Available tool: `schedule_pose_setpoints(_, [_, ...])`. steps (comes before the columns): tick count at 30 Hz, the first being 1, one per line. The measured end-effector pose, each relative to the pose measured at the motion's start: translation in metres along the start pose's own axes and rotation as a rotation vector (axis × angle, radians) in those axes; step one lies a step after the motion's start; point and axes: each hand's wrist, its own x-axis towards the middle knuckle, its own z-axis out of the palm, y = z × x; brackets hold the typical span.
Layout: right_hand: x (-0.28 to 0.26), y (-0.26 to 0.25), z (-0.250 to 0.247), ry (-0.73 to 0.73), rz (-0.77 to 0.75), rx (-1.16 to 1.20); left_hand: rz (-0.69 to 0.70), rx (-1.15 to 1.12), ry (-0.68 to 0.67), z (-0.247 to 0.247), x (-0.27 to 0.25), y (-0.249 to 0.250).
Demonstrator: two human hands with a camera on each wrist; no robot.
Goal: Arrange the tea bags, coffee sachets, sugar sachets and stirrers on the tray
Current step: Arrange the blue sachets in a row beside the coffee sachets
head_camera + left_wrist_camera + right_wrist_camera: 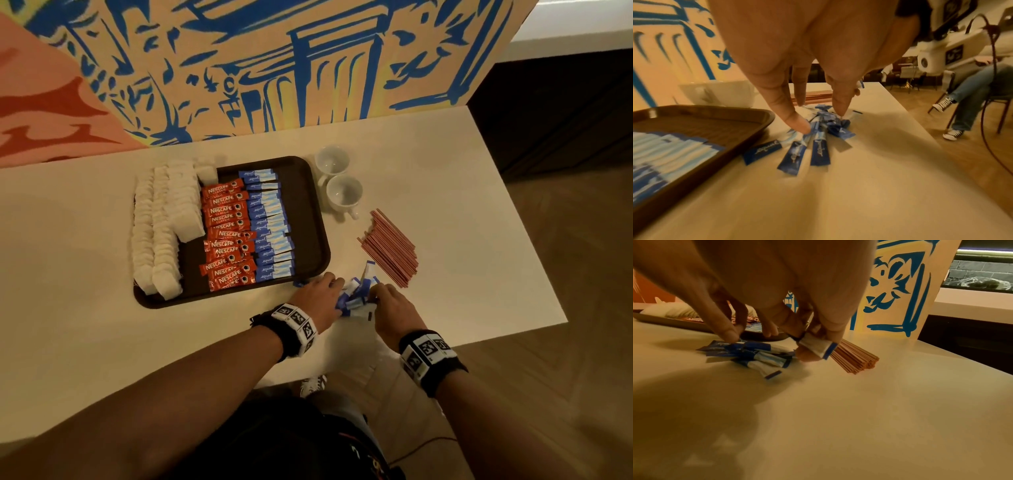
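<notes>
A brown tray [310,212] holds rows of white tea bags [164,226], red coffee sachets [227,236] and blue sugar sachets [270,226]. Off its near right corner lies a loose heap of blue sugar sachets [356,296] [818,142] [756,353]. My left hand [334,286] [820,118] presses straight fingertips [800,125] onto the heap. On the heap's right side, my right hand [376,291] [813,350] pinches one white and blue sachet [817,346]. A bundle of red stirrers [390,246] [855,358] lies on the table just behind.
Two white cups [342,193] stand on the white table [462,240] beside the tray's far right corner. A painted panel [274,68] rises behind. The table's right edge drops to a wooden floor. A seated person's legs [970,104] are off to the right.
</notes>
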Motion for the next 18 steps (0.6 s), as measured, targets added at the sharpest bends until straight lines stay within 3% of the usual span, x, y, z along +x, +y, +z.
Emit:
schedule_pose_setpoints(5, [0.022, -0.009, -0.011, 0.023, -0.060, 0.049, -0.031, -0.008, 0.043, -0.003, -0.021, -0.030])
schedule_pose_setpoints(13, [0.063, -0.013, -0.037, -0.180, -0.269, -0.477, -0.064, 0.152, -0.022, 0.003, -0.016, -0.045])
schedule_pose_setpoints(18, [0.073, -0.011, -0.042, -0.206, -0.331, -0.567, -0.118, 0.163, -0.024, 0.005, -0.018, -0.052])
